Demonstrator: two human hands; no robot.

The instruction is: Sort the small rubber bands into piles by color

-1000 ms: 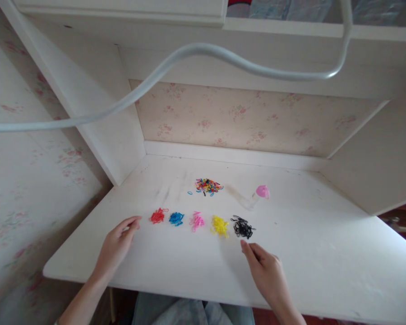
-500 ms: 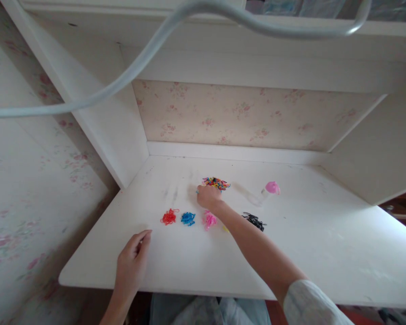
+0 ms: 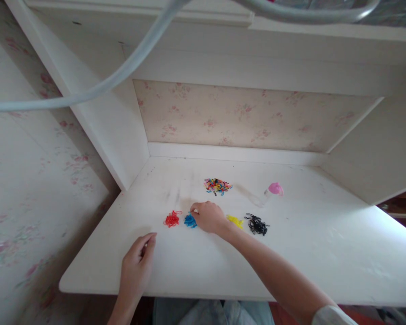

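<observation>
My right hand [image 3: 208,215] reaches across the white desk [image 3: 301,253], its fingers curled and pinched just above the blue pile of tiny elastic bands [image 3: 189,221]. What the pinch holds is too small to see. The hand covers the pink pile. A red pile [image 3: 172,219] lies to the left, a yellow pile [image 3: 235,220] and a black pile [image 3: 257,224] to the right. Farther back sits a mixed-colour heap of bands [image 3: 217,185]. My left hand [image 3: 137,265] rests near the desk's front edge, fingers loosely curled, holding nothing.
A clear bottle with a pink cap [image 3: 269,192] lies on its side behind the black pile. Desk side panels rise on the left and right, with floral wallpaper behind. A pale hose [image 3: 122,74] hangs across the top of the view.
My right hand reached out to the mixed heap, then drew back left and toward me to the blue pile. My left hand slid back to the front edge.
</observation>
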